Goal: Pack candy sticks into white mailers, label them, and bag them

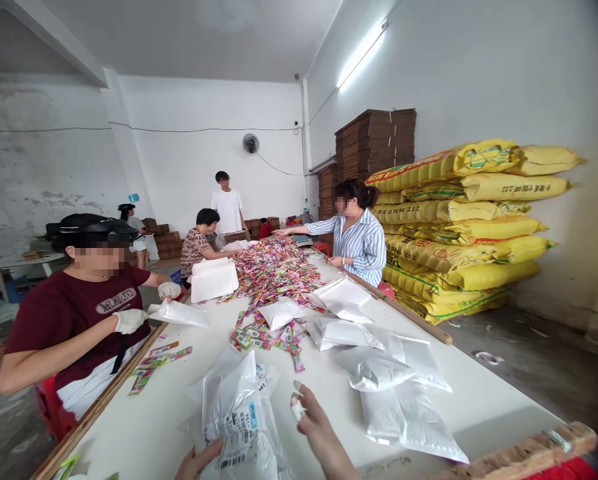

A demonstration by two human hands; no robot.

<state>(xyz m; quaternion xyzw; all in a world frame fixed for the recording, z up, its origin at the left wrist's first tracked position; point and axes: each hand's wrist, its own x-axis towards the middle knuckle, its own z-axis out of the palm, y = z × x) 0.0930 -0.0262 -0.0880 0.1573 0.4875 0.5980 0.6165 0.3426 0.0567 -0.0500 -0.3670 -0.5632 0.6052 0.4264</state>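
My left hand [199,460] is closed on the lower left side of a filled silvery mailing bag [243,413] with a printed barcode label; its thumb lies over the front. More pale bags seem to stand behind it, partly hidden. Just right of the bag, my right hand [319,427] hangs over the table with its fingers apart and nothing in them. White coverings wrap some of its fingertips. A loose pile of filled silvery bags [403,373] lies to its right. Beyond both hands are small colourful sachets [273,267], heaped toward the far end, with a white bag [280,312] on the near part.
The white table [149,420] has wooden edge strips [533,457]. A gloved co-worker [83,300] at the left holds a white bag [181,313]. Another person in a striped shirt [361,247] reaches to the heap. Yellow sacks [459,227] are stacked at the right wall.
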